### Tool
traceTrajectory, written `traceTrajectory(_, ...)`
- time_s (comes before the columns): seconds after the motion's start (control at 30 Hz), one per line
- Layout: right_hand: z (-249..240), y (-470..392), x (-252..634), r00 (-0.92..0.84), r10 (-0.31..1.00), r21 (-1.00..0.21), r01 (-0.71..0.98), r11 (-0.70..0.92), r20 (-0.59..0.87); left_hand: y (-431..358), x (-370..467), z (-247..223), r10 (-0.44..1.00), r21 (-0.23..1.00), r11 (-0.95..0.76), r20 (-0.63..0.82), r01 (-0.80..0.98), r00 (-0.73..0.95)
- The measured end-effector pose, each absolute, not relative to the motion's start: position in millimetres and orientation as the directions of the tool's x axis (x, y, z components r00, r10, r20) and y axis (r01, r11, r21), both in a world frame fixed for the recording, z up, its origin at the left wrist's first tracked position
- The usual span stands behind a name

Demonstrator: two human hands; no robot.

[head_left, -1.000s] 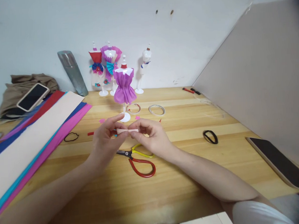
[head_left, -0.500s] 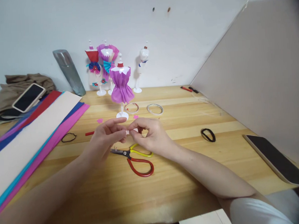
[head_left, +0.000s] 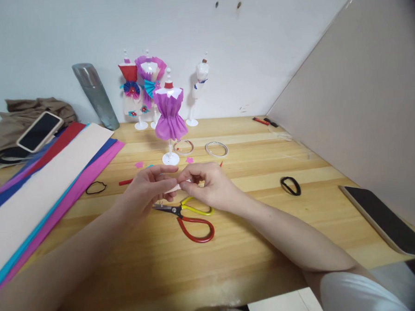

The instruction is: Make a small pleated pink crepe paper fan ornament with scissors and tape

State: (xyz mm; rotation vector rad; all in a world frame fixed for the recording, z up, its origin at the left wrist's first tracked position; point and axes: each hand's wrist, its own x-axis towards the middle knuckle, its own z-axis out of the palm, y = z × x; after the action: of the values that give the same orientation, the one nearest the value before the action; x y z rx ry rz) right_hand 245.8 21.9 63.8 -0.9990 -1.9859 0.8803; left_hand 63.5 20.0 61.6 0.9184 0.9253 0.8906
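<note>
My left hand (head_left: 153,185) and my right hand (head_left: 206,183) meet fingertip to fingertip over the middle of the table. Both pinch a small pale pink piece of paper (head_left: 173,188), mostly covered by the fingers. Just below them lies a pair of scissors (head_left: 175,210) with one red and one yellow handle, blades pointing left. Behind the hands stands a white mini dress form (head_left: 170,159) wearing a purple crepe-paper dress (head_left: 171,118). Little pink paper cutouts (head_left: 189,160) lie near its base, and a red strip (head_left: 126,182) sits beside my left hand.
Long coloured paper sheets (head_left: 52,182) cover the left side. Several other dress forms (head_left: 129,73) and a grey bottle (head_left: 96,96) stand by the wall. Two tape rolls (head_left: 217,149) lie behind my hands. Rightward are a black hair tie (head_left: 290,186) and a tablet-like device (head_left: 384,218).
My fingers have shifted slightly on the pale pink paper, and more of it shows below my left thumb. The view has tilted a little; the scissors and dress forms stay in place.
</note>
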Motion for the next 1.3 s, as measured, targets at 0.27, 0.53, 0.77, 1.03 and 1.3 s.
traceTrajectory(0.27, 70, 25, 252, -0.535, 0.787, -0.811, 0.286, 0.511, 0.307, 21, 64, 70, 0.856, 0.849, 0.461, -0.349, -0.258, 0.381)
traceTrajectory(0.53, 67, 26, 253, -0.590, 0.497, -0.449, 0.240, 0.861, 0.637, 21, 65, 69, 0.853, 0.861, 0.432, -0.294, -0.267, 0.432)
traceTrajectory(0.77, 60, 29, 254, -0.594, 0.451, -0.338, 0.299, 0.892, 0.666, 20, 65, 66, 0.862, 0.869, 0.402, -0.253, -0.287, 0.439)
traceTrajectory(1.03, 62, 28, 255, -0.621, 0.492, -0.363, 0.332, 0.870, 0.611, 17, 67, 72, 0.875, 0.872, 0.393, -0.256, -0.293, 0.410)
traceTrajectory(1.3, 58, 23, 244, -0.440, 0.688, -0.618, 0.316, 0.720, 0.576, 16, 70, 68, 0.947, 0.958, 0.220, -0.165, -0.182, 0.274)
